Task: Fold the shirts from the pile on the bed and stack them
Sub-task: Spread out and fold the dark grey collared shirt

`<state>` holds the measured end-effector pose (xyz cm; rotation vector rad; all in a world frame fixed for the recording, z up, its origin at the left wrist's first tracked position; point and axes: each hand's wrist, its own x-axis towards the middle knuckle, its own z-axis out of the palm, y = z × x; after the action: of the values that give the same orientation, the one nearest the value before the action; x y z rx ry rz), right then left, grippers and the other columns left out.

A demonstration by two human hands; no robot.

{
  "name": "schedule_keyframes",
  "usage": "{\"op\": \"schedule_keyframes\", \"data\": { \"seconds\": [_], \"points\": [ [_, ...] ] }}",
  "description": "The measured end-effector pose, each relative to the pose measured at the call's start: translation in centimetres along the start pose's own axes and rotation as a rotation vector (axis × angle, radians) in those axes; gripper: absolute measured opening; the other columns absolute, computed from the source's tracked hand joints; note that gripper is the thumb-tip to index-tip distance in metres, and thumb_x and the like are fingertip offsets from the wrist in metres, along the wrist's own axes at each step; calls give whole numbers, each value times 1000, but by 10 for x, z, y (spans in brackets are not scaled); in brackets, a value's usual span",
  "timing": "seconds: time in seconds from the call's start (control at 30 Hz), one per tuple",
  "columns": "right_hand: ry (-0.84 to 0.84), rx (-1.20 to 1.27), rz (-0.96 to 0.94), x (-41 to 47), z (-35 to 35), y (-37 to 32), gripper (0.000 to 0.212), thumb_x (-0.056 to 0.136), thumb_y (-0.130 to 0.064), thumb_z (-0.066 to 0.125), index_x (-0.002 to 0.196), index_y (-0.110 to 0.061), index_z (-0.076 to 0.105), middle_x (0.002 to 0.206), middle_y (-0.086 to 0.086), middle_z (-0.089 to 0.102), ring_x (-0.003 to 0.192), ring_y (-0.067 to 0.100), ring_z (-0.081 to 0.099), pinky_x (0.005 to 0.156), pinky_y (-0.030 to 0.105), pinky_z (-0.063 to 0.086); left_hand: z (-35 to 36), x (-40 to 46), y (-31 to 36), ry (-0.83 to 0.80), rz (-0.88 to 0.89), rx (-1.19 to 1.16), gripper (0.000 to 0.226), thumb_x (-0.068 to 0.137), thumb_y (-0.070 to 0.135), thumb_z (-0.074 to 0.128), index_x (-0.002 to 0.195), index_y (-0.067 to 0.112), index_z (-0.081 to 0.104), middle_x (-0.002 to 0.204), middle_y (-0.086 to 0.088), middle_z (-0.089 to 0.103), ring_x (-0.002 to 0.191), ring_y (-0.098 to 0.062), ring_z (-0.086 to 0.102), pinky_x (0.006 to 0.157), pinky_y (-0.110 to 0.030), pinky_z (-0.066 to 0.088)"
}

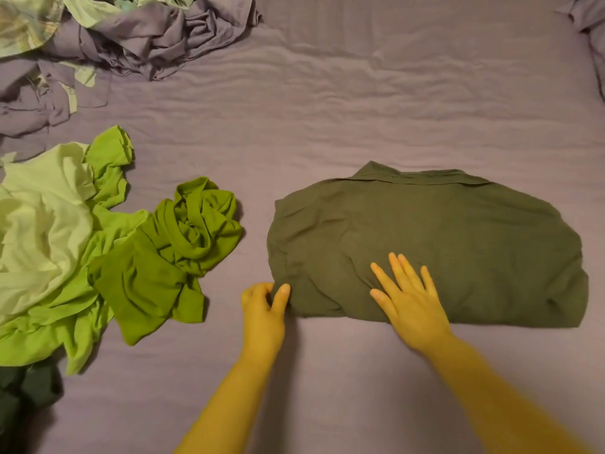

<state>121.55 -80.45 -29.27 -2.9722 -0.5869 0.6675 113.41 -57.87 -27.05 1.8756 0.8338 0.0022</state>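
My right hand lies flat, fingers spread, on the folded olive shirt; my left hand pinches its near-left corner. The shirt lies on the bed, long axis left-right, collar pointing away

Bare purple bedsheet left open beyond folded olive collared shirt; left side blocked by crumpled green shirts, far-left corner by rumpled purple fabric heap

The purple-sheeted bed carries a folded olive shirt and crumpled green shirts.
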Motion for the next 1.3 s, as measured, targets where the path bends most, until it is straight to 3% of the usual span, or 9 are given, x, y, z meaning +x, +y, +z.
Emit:
{"op": "schedule_keyframes", "data": {
  "seconds": [0.1, 0.3, 0.4, 0.47, 0.63, 0.9, 1.0, 1.17, 1.3],
  "points": [
    [3, -23, 62, 0, 3, 9, 74, 94, -55, -5, 138, -22, 45, 145, 12, 42, 134, 35, 38, 105, 57, 31, -29, 17, 1, -64, 49, 51, 40, 93, 12, 56, 59, -1, 41, 59, -9, 32, 58, -16, 26, 54, -32, 22],
    [-3, 26, 165, 4, 3, 1, 74, 82, -69, -15, 145, -38, 10, 158, 4, 14, 146, 30, 6, 113, 57, 7, -45, 31, 6, -245, -185, -34, 20, 87, 29, 65, 83, 12, 56, 88, -9, 60, 78, -20, 52, 78, -41, 47],
    [-31, 9, 149, 1, 6, -13, 78, 85, -69, -12, 145, -33, 22, 155, 10, 23, 143, 36, 17, 109, 63, 18, -48, 48, 10, -243, -314, -155, 38, 87, 51, 56, 90, 13, 55, 85, -5, 57, 79, -19, 55, 81, -38, 49],
    [-43, -7, 160, 5, 11, -15, 82, 75, -73, -21, 146, -38, 2, 159, 5, 7, 146, 31, 0, 112, 61, 8, -42, 62, 22, -264, -331, -187, 43, 91, 57, 42, 92, 17, 58, 83, -4, 58, 77, -19, 56, 80, -36, 47],
    [132, 215, 163, 24, -10, -42, 75, 77, -71, -6, 146, -43, -2, 160, 0, -5, 145, 26, -13, 116, 56, 1, -18, 88, 53, -302, -264, -104, 61, 95, 59, 27, 134, 18, 51, 136, -4, 53, 124, -26, 50, 109, -43, 36],
    [195, 591, -81, 49, -51, -97, 60, 81, -75, 2, 135, -55, -16, 157, -13, -12, 144, 14, -18, 117, 49, -3, -2, 85, 90, -369, -462, -450, 68, 89, 69, 27, 114, 20, 67, 106, -5, 72, 91, -20, 68, 72, -33, 55],
    [175, 723, -201, 47, -68, -102, 56, 80, -75, 4, 131, -60, -13, 149, -26, -15, 142, 6, -17, 118, 43, -3, 2, 73, 111, -433, -444, -542, 78, 86, 74, 24, 130, 19, 56, 130, -9, 59, 117, -27, 57, 98, -45, 46],
    [184, 1016, -229, 23, -116, -61, 62, 81, -72, 30, 133, -62, -1, 155, -23, 4, 145, 3, 4, 119, 38, 18, 19, 37, 160, -709, -426, -728, 78, 76, 79, 32, 132, 28, 51, 137, -6, 54, 123, -29, 54, 96, -51, 48],
    [294, 1197, -167, 2, -153, 6, 77, 79, -56, 57, 130, -70, 1, 132, -52, 20, 133, -4, 31, 97, 12, 40, 60, 5, 193, -819, -312, -621, 71, 77, 81, 23, 136, 46, 42, 127, 12, 58, 110, -12, 60, 85, -45, 55]
  ]
}}
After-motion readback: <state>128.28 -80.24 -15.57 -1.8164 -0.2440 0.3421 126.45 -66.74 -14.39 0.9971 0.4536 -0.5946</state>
